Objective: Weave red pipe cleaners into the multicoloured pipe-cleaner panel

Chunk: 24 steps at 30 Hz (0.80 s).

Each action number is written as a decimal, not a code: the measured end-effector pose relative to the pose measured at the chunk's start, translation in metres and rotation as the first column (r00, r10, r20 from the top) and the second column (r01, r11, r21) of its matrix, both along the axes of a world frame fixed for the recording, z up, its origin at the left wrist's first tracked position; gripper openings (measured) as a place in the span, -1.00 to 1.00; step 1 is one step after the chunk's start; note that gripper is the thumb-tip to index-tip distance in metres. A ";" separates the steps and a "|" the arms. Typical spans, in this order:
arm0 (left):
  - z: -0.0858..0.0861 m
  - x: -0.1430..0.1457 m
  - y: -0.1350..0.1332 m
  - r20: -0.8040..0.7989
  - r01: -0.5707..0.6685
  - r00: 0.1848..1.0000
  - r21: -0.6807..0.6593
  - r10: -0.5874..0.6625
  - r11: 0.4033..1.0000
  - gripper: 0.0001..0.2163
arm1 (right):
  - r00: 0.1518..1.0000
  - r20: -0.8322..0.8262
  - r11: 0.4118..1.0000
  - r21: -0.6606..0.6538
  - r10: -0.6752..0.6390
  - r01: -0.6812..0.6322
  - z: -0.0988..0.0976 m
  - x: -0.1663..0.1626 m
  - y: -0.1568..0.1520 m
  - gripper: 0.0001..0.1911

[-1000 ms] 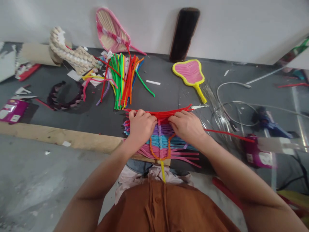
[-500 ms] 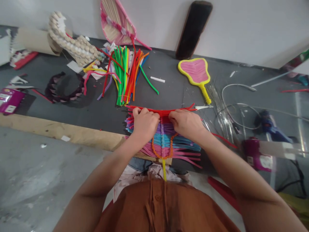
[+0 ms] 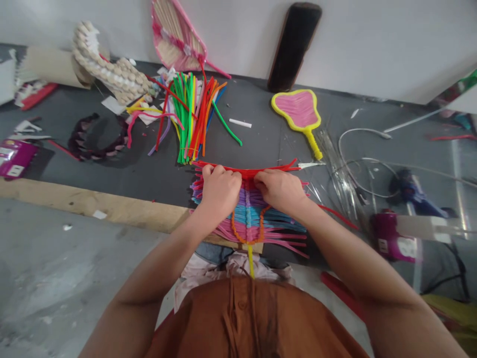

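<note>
Red pipe cleaners [image 3: 249, 174] held at twelve o'clock

Your left hand [image 3: 221, 191] and right hand [image 3: 282, 191] grip them along the far edge of the striped mat [image 3: 241, 216]. From it, a colourful bundle [image 3: 192, 119] lies at eleven o'clock, a yellow-rimmed paddle [image 3: 300, 109] at one.

Left hand [image 3: 222, 190], right hand [image 3: 282, 190] cover parts of red stems [image 3: 248, 174]; pink-rimmed fan [image 3: 178, 36] cut by top edge.

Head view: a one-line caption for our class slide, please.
Left hand and right hand hold red fuzzy stems at the far edge of a striped craft piece.
</note>
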<state>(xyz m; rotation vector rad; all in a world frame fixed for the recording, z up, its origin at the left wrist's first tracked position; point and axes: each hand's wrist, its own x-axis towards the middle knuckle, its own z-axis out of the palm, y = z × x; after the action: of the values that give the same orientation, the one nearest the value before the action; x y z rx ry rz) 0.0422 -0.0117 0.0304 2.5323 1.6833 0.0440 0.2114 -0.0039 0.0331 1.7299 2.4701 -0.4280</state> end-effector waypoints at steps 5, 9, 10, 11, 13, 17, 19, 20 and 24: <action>0.003 -0.001 0.000 -0.034 0.016 0.999 0.044 -0.015 0.999 -0.83 | 1.000 -0.001 1.000 -0.001 0.002 -0.002 -0.001 0.001 0.001 -0.76; 0.002 0.000 0.002 -0.051 0.037 0.998 0.003 -0.037 0.999 -0.84 | 0.999 0.036 1.000 -0.025 0.008 -0.007 0.003 -0.003 0.004 -0.76; 0.002 0.000 0.003 -0.054 0.037 0.998 -0.001 -0.037 0.999 -0.84 | 0.999 0.051 0.999 -0.032 0.015 -0.013 0.005 -0.004 0.004 -0.75; 0.002 0.001 0.004 -0.059 0.034 0.998 -0.006 -0.035 0.999 -0.84 | 0.998 0.061 0.999 -0.035 0.026 -0.024 0.006 -0.005 0.005 -0.75; 0.002 0.002 0.005 -0.070 0.026 0.997 -0.017 -0.027 1.000 -0.83 | 0.996 0.070 0.998 -0.030 0.050 -0.048 0.007 -0.007 0.005 -0.74; 0.003 0.002 0.008 -0.092 0.015 0.996 -0.054 -0.020 0.998 -0.83 | 0.995 0.061 0.997 0.005 0.077 -0.078 0.004 -0.008 0.005 -0.72; 0.004 0.003 0.008 -0.104 0.022 0.994 -0.062 -0.028 0.998 -0.82 | 0.994 0.053 0.995 0.036 0.090 -0.092 0.003 -0.006 0.003 -0.72; 0.005 0.003 0.008 -0.110 0.028 0.993 -0.063 -0.035 0.998 -0.81 | 0.993 0.048 0.992 0.066 0.104 -0.107 0.003 -0.005 0.001 -0.72; 0.006 0.002 0.008 -0.118 0.046 0.992 -0.081 -0.056 0.996 -0.82 | 0.962 0.017 0.952 0.143 0.272 -0.272 0.008 -0.004 -0.017 -0.69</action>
<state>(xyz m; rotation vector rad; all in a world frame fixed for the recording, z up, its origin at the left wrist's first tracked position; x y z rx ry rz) 0.0442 -0.0034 0.0366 2.5651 1.6251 -0.1778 0.2074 -0.0213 0.0407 1.3987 2.7481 -0.2306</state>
